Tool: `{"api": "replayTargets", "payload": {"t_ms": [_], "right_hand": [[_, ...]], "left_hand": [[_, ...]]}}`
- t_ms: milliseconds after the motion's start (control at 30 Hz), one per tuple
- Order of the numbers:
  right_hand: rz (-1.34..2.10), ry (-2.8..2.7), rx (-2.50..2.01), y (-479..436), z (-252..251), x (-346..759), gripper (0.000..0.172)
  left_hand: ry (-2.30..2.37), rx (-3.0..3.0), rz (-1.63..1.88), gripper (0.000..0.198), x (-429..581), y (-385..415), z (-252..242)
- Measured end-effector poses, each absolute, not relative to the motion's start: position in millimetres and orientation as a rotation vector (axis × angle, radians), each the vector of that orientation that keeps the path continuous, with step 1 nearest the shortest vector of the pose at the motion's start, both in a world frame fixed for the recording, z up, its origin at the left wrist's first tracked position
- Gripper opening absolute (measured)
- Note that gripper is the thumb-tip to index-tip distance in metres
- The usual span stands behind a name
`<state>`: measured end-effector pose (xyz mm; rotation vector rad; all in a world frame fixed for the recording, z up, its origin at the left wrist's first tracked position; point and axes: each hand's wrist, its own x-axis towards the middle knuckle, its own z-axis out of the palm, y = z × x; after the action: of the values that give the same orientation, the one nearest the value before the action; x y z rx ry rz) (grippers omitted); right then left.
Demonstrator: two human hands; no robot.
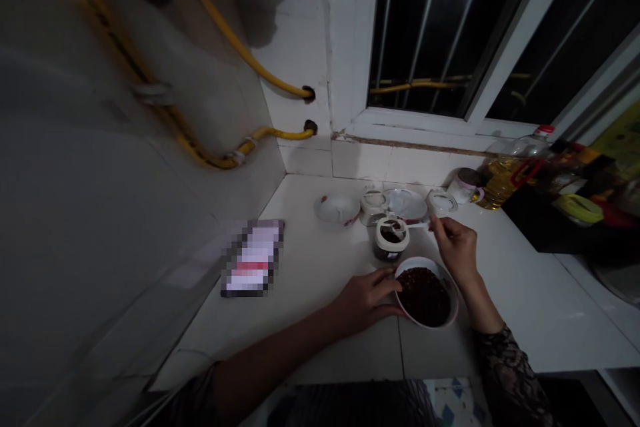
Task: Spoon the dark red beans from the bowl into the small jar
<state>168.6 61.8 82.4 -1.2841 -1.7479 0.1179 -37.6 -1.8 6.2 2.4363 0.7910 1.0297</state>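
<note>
A white bowl [454,307] holds dark reddish-brown chili flakes [424,297] and sits near the front of the counter. My left hand [373,297] grips its left rim, thumb and fingers closed on it. Above the right side of the bowl, my right hand [456,247] pinches the handle of a small white spoon [416,227]. The spoon's bowl end is over the mouth of a small jar [384,253] with a white rim, which has dark contents. That jar stands just behind the bowl.
Behind the jar are a shallow dish [337,211], a white-topped container [374,201], another dish [407,203] and a clear lid [442,200]. A phone [254,259] leans at the left wall. An oil bottle [500,180] stands at right. Yellow hoses [220,161] run along the wall.
</note>
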Motion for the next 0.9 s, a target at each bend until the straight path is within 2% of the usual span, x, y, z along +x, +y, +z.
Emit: {"api": "replayTargets", "payload": {"t_ms": [100, 200, 333, 433, 667, 900], "right_hand": [[-0.328, -2.096, -1.120, 58.1, 79.0, 164.6, 0.044], [-0.493, -2.165, -1.022, 56.3, 79.4, 165.9, 0.038], [-0.138, -1.959, -1.090, 53.6, 87.3, 179.3, 0.035], [0.256, -1.841, -1.242, 51.1, 93.8, 198.3, 0.042], [0.941, -2.168, -1.370, 47.7, 83.7, 215.7, 0.051], [1.118, -2.230, -1.364, 42.2, 78.0, 199.2, 0.049]], "left_hand": [[0.804, 2.450, 1.023, 0.038, -37.0, -2.0, 4.9], [0.806, 2.453, 1.044, 0.040, -36.5, -2.1, 4.3], [0.818, 2.467, 1.025, 0.040, -36.9, -2.2, 6.0], [0.824, 2.461, 1.013, 0.039, -37.6, -2.0, 6.8], [0.818, 2.435, 1.012, 0.038, -36.8, -1.8, 6.8], [0.826, 2.433, 0.973, 0.036, -36.7, -1.1, 4.7]]}}
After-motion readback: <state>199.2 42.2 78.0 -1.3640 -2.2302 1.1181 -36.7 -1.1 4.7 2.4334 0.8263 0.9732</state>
